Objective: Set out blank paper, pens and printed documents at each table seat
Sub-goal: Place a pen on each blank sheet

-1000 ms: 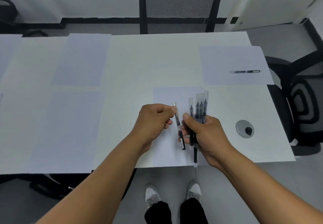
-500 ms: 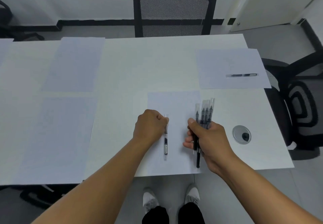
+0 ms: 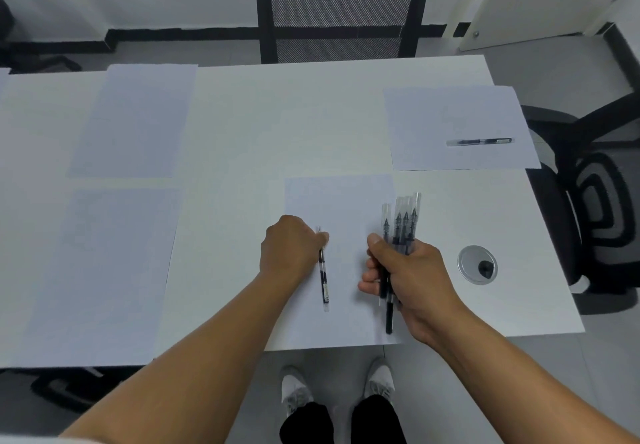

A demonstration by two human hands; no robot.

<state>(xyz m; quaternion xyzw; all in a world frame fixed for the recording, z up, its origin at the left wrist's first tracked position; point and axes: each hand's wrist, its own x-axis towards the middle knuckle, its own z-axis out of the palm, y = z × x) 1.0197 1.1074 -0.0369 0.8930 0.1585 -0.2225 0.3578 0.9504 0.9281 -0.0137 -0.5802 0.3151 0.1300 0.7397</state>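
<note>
A blank sheet (image 3: 341,201) lies at the near edge of the white table (image 3: 277,125), right in front of me. On it rests a black pen (image 3: 324,281), pointing away from me. My left hand (image 3: 291,249) pinches the upper part of that pen with fingers curled. My right hand (image 3: 405,277) hovers over the sheet's right side, closed around a bundle of several pens (image 3: 401,222) with clear caps pointing away. A second sheet (image 3: 450,114) at the right seat carries one pen (image 3: 481,141).
Two more blank sheets lie to the left, one far (image 3: 135,118) and one near (image 3: 100,270). A round cable grommet (image 3: 477,265) sits right of my right hand. Black mesh chairs stand at the far side (image 3: 341,11) and right end (image 3: 595,208).
My left hand drew one pen out of the bundle and lowered it leftwards onto the near sheet, where it now lies. My right hand kept the bundle.
</note>
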